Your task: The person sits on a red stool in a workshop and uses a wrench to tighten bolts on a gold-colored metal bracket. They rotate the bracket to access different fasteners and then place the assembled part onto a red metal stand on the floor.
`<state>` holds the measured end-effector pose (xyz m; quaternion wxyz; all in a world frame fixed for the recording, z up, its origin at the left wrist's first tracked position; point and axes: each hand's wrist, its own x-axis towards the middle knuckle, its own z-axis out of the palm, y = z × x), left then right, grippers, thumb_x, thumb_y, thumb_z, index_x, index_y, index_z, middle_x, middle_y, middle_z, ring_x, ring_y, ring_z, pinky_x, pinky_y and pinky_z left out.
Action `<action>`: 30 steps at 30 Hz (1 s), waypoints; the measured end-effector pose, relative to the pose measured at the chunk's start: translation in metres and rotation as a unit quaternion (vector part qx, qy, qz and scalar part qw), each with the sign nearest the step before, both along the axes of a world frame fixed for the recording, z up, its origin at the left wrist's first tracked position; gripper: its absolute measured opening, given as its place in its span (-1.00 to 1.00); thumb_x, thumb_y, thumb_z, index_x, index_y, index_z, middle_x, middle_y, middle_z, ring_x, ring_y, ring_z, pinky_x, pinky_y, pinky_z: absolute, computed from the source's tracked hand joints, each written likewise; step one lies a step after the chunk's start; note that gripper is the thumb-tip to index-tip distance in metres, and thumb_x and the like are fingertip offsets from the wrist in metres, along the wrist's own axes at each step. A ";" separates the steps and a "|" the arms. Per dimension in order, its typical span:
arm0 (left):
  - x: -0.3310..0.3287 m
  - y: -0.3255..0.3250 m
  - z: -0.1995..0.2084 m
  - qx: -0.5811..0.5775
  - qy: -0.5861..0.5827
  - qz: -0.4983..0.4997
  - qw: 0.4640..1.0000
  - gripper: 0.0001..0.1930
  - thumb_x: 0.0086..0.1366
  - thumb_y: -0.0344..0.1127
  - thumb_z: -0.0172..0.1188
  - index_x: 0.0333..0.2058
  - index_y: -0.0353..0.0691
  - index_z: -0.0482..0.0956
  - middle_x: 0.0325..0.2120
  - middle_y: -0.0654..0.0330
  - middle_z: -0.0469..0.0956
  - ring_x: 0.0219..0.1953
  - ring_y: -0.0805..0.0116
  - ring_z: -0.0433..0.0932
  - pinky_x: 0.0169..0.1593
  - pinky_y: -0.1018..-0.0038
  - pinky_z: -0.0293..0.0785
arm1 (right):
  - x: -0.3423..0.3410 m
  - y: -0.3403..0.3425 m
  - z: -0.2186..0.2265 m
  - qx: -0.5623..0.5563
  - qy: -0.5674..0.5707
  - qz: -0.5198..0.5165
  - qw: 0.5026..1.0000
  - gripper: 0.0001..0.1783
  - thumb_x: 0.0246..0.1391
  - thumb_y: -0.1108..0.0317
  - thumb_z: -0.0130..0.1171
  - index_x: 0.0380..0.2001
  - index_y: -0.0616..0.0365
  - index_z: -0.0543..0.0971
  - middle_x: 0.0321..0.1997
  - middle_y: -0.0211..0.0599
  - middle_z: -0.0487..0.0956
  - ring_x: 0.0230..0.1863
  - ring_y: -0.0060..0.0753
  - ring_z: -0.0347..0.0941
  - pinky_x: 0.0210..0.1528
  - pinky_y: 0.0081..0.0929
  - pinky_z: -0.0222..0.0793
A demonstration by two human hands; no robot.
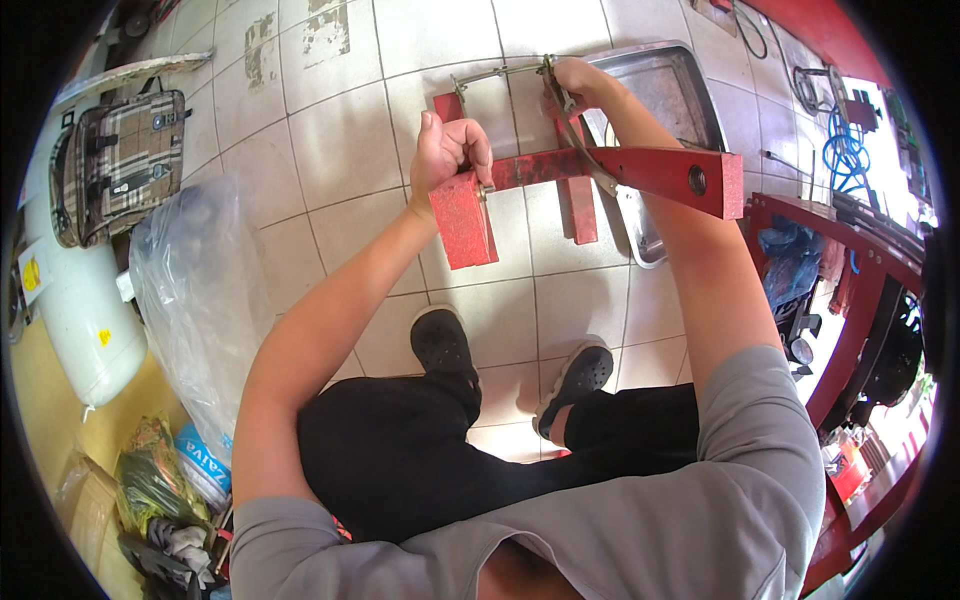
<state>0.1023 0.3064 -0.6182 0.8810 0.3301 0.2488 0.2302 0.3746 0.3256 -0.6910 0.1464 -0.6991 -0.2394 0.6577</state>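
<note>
A red-painted metal frame [540,168] with worn edges stands in front of me, its long bar ending at the right in a block with a round hole. My left hand [448,158] is closed at its left end block, fingers curled and thumb up, fingertips by a small metal fitting. My right hand [582,84] is closed at the far side, around a thin metal piece [570,120] that runs down toward the red bar. A slim metal rod [500,72] spans the frame's far side. My right fingers are partly hidden.
A metal tray [708,95] lies on the tiled floor beyond my right forearm. At the left are a plaid bag [130,160], a clear plastic sheet [195,290] and a white cylinder [85,310]. A red metal rack [850,240] and blue cable [845,155] are at the right.
</note>
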 end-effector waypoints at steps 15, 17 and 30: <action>0.008 0.008 0.002 0.004 0.015 -0.059 0.998 -0.25 0.35 0.28 -0.50 -0.43 -0.29 0.47 -0.66 0.28 0.36 -0.65 0.49 0.37 -0.55 0.59 0.33 | 0.054 -0.138 0.138 0.184 -0.330 -0.122 0.918 -0.59 0.11 0.05 0.08 -0.24 0.20 0.60 -0.63 -0.52 0.32 -0.60 -0.64 0.17 -0.55 -0.54 0.10; 0.006 0.006 0.002 -0.009 0.025 -0.078 0.997 -0.26 0.35 0.28 -0.49 -0.42 -0.30 0.47 -0.66 0.30 0.34 -0.65 0.50 0.37 -0.55 0.60 0.33 | 0.041 -0.175 0.175 0.092 -0.282 -0.186 0.937 -0.62 0.10 0.05 0.09 -0.33 0.18 0.60 -0.72 -0.57 0.27 -0.71 -0.70 0.15 -0.67 -0.55 0.00; 0.004 0.026 0.017 -0.077 0.036 -0.201 0.976 -0.38 0.37 0.20 -0.33 -0.34 -0.31 0.44 -0.66 0.26 0.32 -0.56 0.35 0.46 -0.40 0.46 0.42 | -0.068 -0.291 0.202 0.049 -0.242 -0.154 0.957 -0.65 0.11 0.18 0.12 -0.33 0.33 0.56 -0.68 -0.43 0.33 -0.56 -0.64 0.18 -0.48 -0.49 0.16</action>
